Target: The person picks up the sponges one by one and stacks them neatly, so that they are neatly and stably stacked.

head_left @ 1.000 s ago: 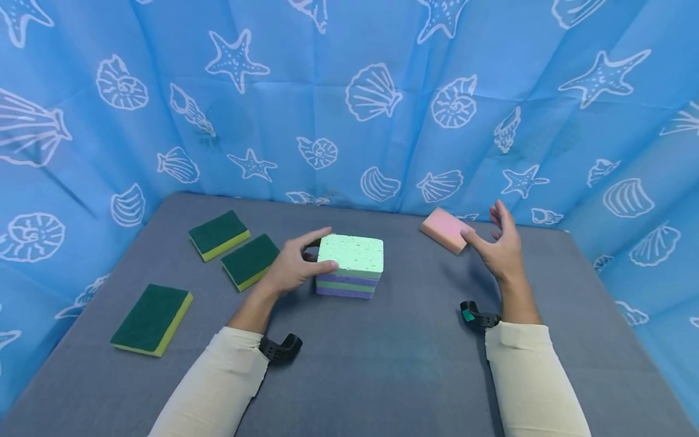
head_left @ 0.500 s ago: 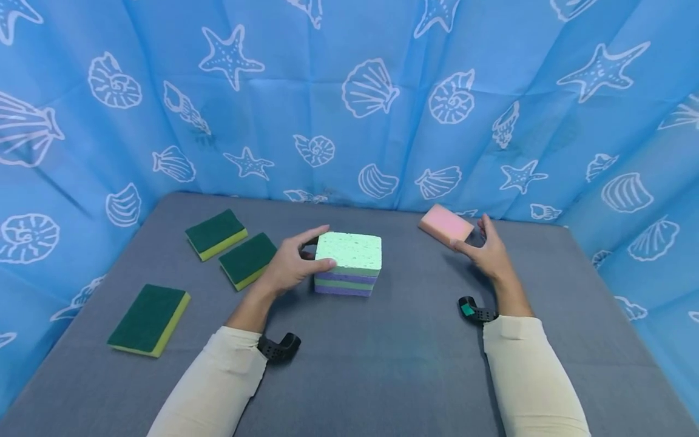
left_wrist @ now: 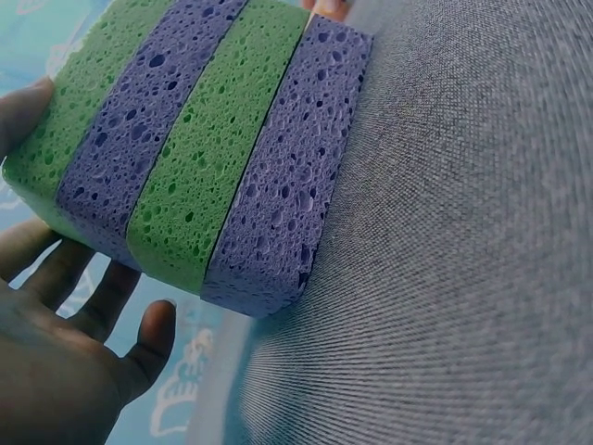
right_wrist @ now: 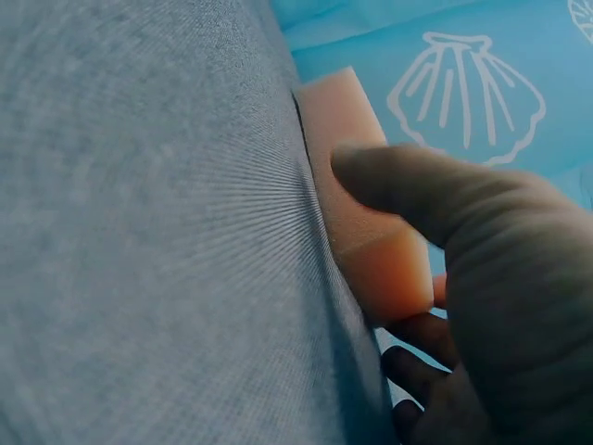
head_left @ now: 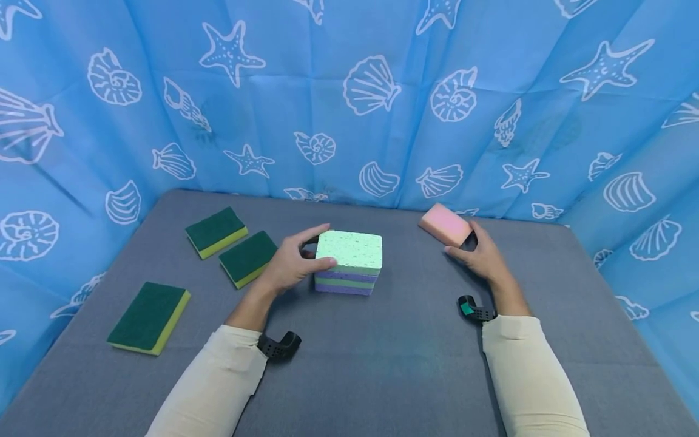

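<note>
A stack of sponges (head_left: 345, 283), light green and purple in turn, stands on the grey table. My left hand (head_left: 289, 264) grips it from the left, thumb at the front of the top green sponge (head_left: 349, 250) and index finger at its back corner. In the left wrist view the purple bottom sponge (left_wrist: 287, 176) rests on the cloth, and other fingers spread beside the stack's end. Farther right, a pink sponge (head_left: 445, 224) lies flat near the back edge. My right hand (head_left: 483, 255) holds its right end, thumb in front and fingers behind, as the right wrist view shows.
Three green-and-yellow scouring sponges lie at left: one at the back (head_left: 215, 232), one beside the left hand (head_left: 248, 258), one nearer the front (head_left: 150, 317). A blue shell-print curtain (head_left: 371, 139) hangs around the table's back and sides.
My right hand has come down and leftward onto the pink sponge, its raised fingers now closing around the right end. The left hand stays on the stack, which has not moved.
</note>
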### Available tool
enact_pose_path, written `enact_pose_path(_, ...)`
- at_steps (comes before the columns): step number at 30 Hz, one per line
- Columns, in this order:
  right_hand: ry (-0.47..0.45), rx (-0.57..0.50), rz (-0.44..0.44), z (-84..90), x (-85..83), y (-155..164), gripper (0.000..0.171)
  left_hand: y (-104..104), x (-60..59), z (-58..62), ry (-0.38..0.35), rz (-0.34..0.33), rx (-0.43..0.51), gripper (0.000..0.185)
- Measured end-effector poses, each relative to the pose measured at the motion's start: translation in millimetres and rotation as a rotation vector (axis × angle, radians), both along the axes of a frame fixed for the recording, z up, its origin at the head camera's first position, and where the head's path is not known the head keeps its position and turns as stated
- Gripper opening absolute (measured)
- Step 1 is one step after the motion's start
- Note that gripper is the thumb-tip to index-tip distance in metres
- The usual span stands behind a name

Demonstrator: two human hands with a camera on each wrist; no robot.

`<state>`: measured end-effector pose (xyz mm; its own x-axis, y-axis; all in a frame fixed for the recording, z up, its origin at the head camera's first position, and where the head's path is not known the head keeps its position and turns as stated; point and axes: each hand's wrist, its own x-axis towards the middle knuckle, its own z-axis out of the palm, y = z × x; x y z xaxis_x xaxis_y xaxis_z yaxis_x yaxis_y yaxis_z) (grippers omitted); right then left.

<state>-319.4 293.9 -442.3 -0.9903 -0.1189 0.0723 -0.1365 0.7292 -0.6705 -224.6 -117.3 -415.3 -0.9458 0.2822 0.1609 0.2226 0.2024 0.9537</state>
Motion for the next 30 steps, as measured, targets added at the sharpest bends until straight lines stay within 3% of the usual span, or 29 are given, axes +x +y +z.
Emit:
enact_pose_path(8, 0.043, 0.012, -0.106, -1.5, 6.3, 0, 0.084, -1, 0.9, 0.9, 0.013, -0.002, -0.01, 0.07)
enact_pose_path(13, 0.06, -0.059, -0.139, -0.3, 9.7, -1, 0.083, -1, 2.4, 2.0, 0.011, 0.001, -0.012, 0.07)
enact_pose_path(20, 0.134, -0.169, -0.145, 8.4, 14.9, 0, 0.077, 0, 2.4, 1.7, 0.014, -0.001, -0.014, 0.069)
enact_pose_path(30, 0.148, -0.239, -0.127, 26.1, 23.5, -3, 0.079, 1, 3.4, 4.5, -0.002, 0.004, -0.017, 0.07)
